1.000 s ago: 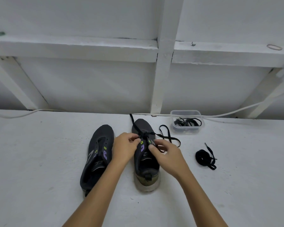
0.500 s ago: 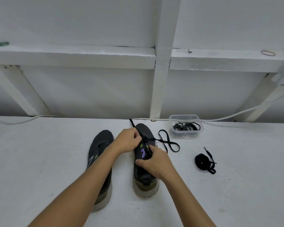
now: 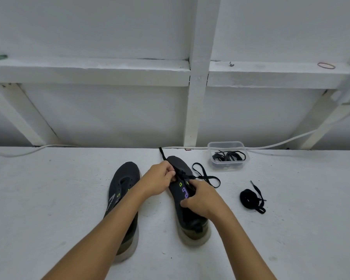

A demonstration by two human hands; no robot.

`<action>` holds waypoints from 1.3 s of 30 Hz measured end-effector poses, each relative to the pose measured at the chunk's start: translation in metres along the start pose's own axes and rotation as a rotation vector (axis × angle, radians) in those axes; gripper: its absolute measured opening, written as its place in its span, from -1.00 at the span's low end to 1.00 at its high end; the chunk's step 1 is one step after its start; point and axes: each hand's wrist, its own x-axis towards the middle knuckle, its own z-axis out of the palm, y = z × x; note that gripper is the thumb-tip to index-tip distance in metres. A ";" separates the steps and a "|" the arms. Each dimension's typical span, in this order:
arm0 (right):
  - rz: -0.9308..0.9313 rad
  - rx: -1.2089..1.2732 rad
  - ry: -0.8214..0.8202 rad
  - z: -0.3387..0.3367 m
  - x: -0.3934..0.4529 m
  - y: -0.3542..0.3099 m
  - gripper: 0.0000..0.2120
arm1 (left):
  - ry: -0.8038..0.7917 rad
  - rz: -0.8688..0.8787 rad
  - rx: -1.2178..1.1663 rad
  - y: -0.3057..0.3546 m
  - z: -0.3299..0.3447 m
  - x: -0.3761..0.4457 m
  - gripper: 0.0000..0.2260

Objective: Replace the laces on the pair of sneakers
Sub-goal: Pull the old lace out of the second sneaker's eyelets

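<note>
Black lace [image 3: 205,175] is getting pinched by your left hand [image 3: 159,181] while your right hand [image 3: 203,200] is gripping the right sneaker [image 3: 187,211] mid-desk.

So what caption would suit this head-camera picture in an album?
Both hands, left hand and right hand, thread a black lace into the right sneaker; the left sneaker waits unlaced.

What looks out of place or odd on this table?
Nothing is spilled or damaged. The left shoe has no lace. A bundled lace lies loose on the table, outside the plastic box.
</note>
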 end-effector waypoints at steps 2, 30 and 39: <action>0.005 -0.026 0.004 -0.004 0.000 0.003 -0.72 | -0.004 -0.016 -0.057 0.000 0.001 -0.002 -0.91; -0.026 -0.200 0.201 0.023 -0.008 0.005 -0.68 | 0.122 -0.234 -0.288 0.001 0.017 -0.028 -0.80; 0.010 -0.233 0.198 0.025 -0.006 0.006 -0.64 | 0.309 -0.166 -0.152 0.011 0.006 -0.022 -0.90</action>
